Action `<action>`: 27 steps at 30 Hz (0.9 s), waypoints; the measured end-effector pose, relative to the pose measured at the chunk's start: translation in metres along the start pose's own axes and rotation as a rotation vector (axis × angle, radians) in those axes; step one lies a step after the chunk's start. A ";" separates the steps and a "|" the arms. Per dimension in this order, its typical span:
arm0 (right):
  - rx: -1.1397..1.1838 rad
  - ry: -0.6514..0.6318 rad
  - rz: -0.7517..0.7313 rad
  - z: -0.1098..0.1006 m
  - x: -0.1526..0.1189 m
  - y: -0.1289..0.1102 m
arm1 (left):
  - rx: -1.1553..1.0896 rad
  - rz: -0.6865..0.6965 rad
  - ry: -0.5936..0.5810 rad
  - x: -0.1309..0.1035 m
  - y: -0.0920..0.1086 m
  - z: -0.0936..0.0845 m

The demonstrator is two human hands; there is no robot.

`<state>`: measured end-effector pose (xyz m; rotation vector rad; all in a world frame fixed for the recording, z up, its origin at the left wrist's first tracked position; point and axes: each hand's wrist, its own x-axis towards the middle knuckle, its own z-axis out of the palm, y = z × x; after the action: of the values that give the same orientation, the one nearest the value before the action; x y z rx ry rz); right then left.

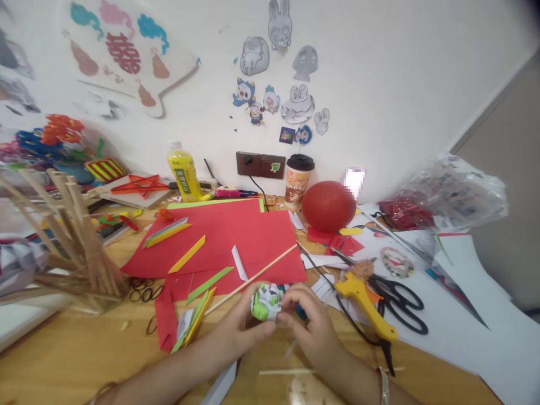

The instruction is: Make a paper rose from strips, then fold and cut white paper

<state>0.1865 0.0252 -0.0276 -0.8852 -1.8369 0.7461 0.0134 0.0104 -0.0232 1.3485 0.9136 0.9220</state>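
Observation:
Between my hands is a small crumpled ball of white and green paper. My left hand wraps round its left side, thumb along the lower edge. The fingers of my right hand are bent and pinch at the ball's right side. A thin wooden stick lies just beyond my left hand, across red paper sheets. Folded paper strips in green, yellow and white rest on and beside the red paper. Something dark blue beside my right fingers is mostly hidden.
To the right lie a yellow glue gun with its cord and black-handled scissors on white paper. Along the back stand a yellow drink bottle, a lidded paper cup and a red balloon. Wooden sticks fill a holder at left.

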 end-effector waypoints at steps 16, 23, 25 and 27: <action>-0.084 -0.052 -0.044 -0.001 0.000 0.001 | 0.165 -0.003 0.048 0.001 0.008 0.002; -0.339 -0.016 -0.135 0.000 -0.003 -0.008 | 0.246 0.015 0.075 0.000 0.013 0.006; -0.395 0.026 -0.190 0.001 -0.003 -0.009 | 0.271 0.025 0.087 -0.001 0.013 0.008; -0.407 0.028 -0.230 0.000 -0.003 -0.010 | 0.288 0.036 0.091 -0.001 0.012 0.009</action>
<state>0.1848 0.0168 -0.0210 -0.9095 -2.0597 0.2161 0.0206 0.0060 -0.0107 1.5812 1.1278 0.9088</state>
